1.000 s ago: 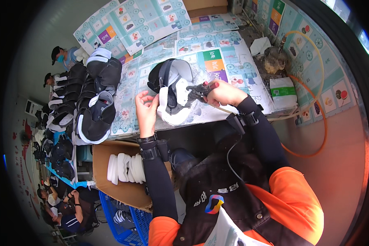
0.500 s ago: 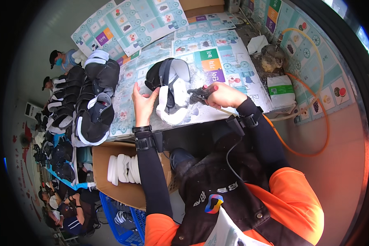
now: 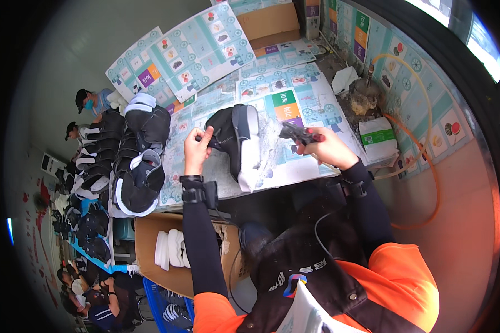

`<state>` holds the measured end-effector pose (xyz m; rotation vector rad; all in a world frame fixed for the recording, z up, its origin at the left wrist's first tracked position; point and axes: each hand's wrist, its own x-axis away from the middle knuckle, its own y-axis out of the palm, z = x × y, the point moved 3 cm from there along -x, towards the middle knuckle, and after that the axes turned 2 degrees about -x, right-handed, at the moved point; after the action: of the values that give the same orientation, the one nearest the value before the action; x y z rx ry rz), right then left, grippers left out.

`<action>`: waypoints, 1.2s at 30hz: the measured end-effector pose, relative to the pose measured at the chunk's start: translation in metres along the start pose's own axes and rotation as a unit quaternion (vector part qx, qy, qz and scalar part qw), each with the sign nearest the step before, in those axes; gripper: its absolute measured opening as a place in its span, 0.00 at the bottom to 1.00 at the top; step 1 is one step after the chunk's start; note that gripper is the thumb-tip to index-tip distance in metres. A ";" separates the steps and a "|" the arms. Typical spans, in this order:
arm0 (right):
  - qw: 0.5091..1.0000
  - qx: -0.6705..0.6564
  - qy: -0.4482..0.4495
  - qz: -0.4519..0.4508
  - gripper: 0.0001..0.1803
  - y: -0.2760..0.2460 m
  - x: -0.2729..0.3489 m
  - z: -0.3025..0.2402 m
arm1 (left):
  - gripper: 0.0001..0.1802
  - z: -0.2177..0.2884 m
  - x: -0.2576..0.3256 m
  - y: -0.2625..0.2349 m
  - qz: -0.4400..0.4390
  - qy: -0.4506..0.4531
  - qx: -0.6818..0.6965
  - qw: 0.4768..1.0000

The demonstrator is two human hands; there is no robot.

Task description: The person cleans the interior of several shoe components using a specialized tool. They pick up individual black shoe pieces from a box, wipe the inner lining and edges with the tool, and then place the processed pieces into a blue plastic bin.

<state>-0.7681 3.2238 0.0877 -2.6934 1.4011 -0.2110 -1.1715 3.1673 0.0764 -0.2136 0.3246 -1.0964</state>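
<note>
On the paper-covered bench (image 3: 175, 166), a black shoe with a white sole (image 3: 228, 127) is turned on its side. My left hand (image 3: 195, 151) is closed on the black shoe's left edge, thumb on top. To the right of the shoe, my right hand (image 3: 333, 149) grips a dark spray gun (image 3: 298, 134) with red parts. Its nozzle end points left toward the sole, with a gap between them. A whitish smear marks the paper between shoe and gun.
Several black and white shoes (image 3: 141, 186) stand in rows at left. Below them a cardboard box (image 3: 150, 255) holds white soles (image 3: 175, 248), near a blue basket (image 3: 161, 311). An orange hose (image 3: 436, 194) and a white-green packet (image 3: 378, 136) lie right. Other people (image 3: 97, 102) sit far left.
The shoe has been rolled from opening upward onto its side. My left hand, spread beside it before, has closed on it. My right hand with the spray gun has moved a little away from it.
</note>
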 end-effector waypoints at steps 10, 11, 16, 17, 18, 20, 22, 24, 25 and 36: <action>0.998 -0.048 -0.001 0.041 0.18 -0.037 0.046 -0.003 | 0.11 0.174 0.055 0.003 0.179 0.388 -0.312 0.848; 0.998 -0.050 0.002 0.037 0.16 -0.038 0.048 -0.002 | 0.19 0.180 0.058 0.004 0.164 0.410 -0.346 0.828; 0.999 -0.048 -0.006 0.022 0.17 -0.034 0.053 0.002 | 0.30 0.147 0.056 -0.010 0.182 0.344 -0.351 0.852; 0.999 -0.049 -0.010 0.015 0.17 -0.033 0.052 0.003 | 0.22 0.137 0.056 -0.022 0.145 0.276 -0.383 0.870; 0.999 -0.040 -0.010 0.020 0.16 -0.031 0.053 0.002 | 0.18 0.129 0.058 -0.033 0.135 0.235 -0.395 0.878; 0.999 -0.039 -0.016 0.016 0.15 -0.030 0.052 0.009 | 0.13 0.127 0.073 -0.038 0.111 0.231 -0.432 0.864; 0.999 -0.038 -0.018 0.022 0.14 -0.032 0.051 0.016 | 0.12 0.131 0.083 -0.018 0.068 0.324 -0.488 0.808; 0.999 -0.036 -0.003 0.030 0.13 -0.030 0.052 0.020 | 0.13 0.123 0.092 0.006 0.014 0.371 -0.519 0.770; 0.999 -0.036 -0.004 0.023 0.13 -0.028 0.052 0.019 | 0.13 0.117 0.094 0.013 0.002 0.389 -0.520 0.760; 0.999 -0.046 -0.018 0.017 0.12 -0.021 0.054 0.014 | 0.12 0.022 0.065 -0.066 0.288 0.155 -0.359 0.874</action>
<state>-0.7186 3.1918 0.0807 -2.7302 1.4798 -0.0969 -1.1910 3.0798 0.1088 -0.5611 1.0195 -0.3666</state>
